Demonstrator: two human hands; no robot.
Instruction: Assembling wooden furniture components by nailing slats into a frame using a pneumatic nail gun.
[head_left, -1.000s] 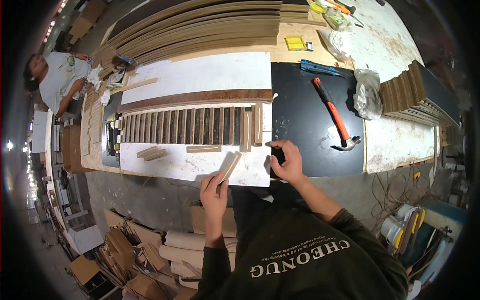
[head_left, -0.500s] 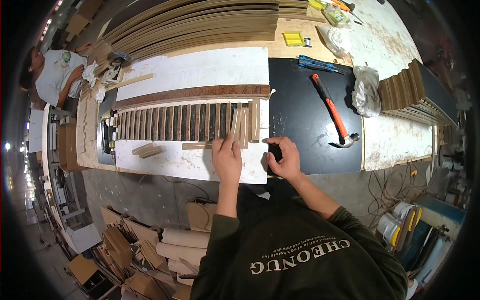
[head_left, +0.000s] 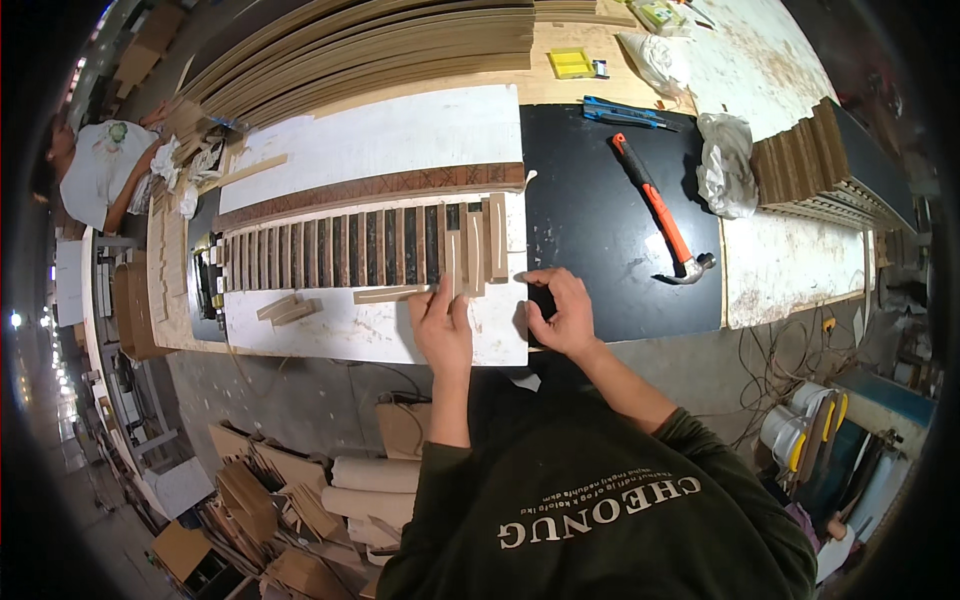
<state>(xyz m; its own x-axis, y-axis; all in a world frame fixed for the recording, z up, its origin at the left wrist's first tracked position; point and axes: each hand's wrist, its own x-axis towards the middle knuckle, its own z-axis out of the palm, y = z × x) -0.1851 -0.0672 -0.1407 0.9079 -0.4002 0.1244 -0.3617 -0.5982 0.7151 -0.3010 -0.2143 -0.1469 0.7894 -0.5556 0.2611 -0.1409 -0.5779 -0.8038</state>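
My left hand (head_left: 442, 332) grips the lower end of a short wooden strip (head_left: 454, 258) between thumb and fingers. A pale line runs along the strip's top face, and its far end lies over the slatted rack (head_left: 330, 245) of evenly spaced strips and dark gaps. Two similar strips, a middle strip (head_left: 475, 250) and an outer strip (head_left: 498, 235), lie just to its right, each with a pale line. Over the white board's right edge is my right hand (head_left: 565, 312), thumb and forefinger apart with nothing visible between them. Another lined strip (head_left: 385, 295) lies crosswise beside my left hand.
An orange-handled claw hammer (head_left: 665, 215) and a blue utility knife (head_left: 625, 113) lie on the black panel (head_left: 600, 220). Stacked boards (head_left: 810, 160) stand at right; long strips (head_left: 400, 55) are piled at the back. Another person (head_left: 105, 175) is at far left.
The strip in my left hand has straightened from a slant and sits slightly apart from the two on its right. My right hand stays in nearly the same pose. The view has shifted slightly.
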